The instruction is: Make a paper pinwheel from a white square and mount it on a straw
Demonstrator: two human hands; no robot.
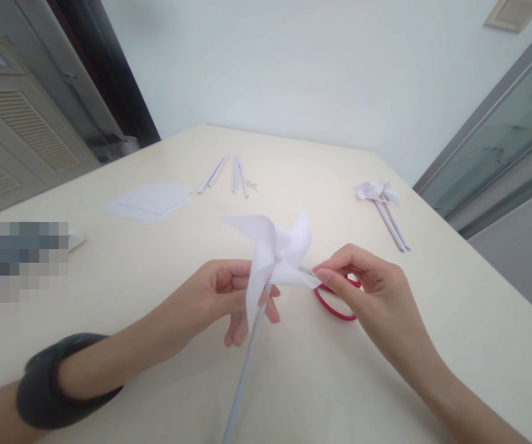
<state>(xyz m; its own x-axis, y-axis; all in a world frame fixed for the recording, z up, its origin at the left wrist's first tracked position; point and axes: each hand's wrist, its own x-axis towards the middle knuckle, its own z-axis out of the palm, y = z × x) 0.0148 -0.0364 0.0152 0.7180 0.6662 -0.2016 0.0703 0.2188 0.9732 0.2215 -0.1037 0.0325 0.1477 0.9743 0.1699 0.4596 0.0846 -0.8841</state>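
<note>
A white paper pinwheel on a rolled paper stick is held up over the table. My left hand is closed around the top of the stick, just behind the blades, which hide part of its fingers. With thumb and index finger together, my right hand pinches the tip of the pinwheel's right blade. Beneath that hand lies a pair of scissors with red handles; its blades are mostly hidden by the pinwheel and fingers.
Finished pinwheels lie on the right of the cream table. Rolled paper sticks and small thin gold-coloured pieces are at the back. Paper sheets lie at left. A pixelated patch covers the left edge. A wall stands behind.
</note>
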